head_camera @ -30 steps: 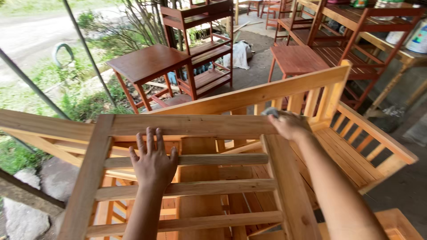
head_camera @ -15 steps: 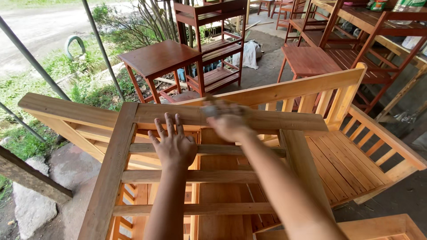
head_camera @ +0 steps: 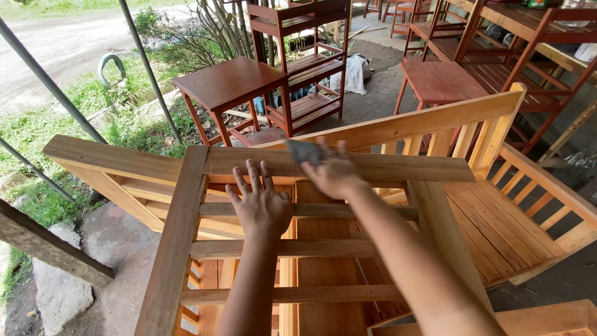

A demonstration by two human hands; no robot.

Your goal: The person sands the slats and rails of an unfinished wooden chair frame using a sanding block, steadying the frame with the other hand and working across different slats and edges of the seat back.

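Note:
An unfinished pale wooden frame with slats [head_camera: 186, 205] lies in front of me, its top rail running left to right. My left hand [head_camera: 260, 200] rests flat, fingers spread, on a slat just below that rail. My right hand [head_camera: 333, 171] presses a grey piece of sandpaper [head_camera: 303, 152] onto the top rail near its middle; the hand and paper are motion-blurred.
An unfinished slatted bench [head_camera: 497, 211] stands behind and right of the frame. Red-brown stained tables [head_camera: 227, 84], a stool [head_camera: 438, 81] and shelving [head_camera: 305, 56] stand beyond. Metal poles [head_camera: 146, 68] rise at the left beside grass, and a white cloth [head_camera: 356, 73] lies on the ground.
My right hand with the sandpaper has slid leftwards along the top rail, from its right end to near the middle. My left hand has stayed flat on the slat.

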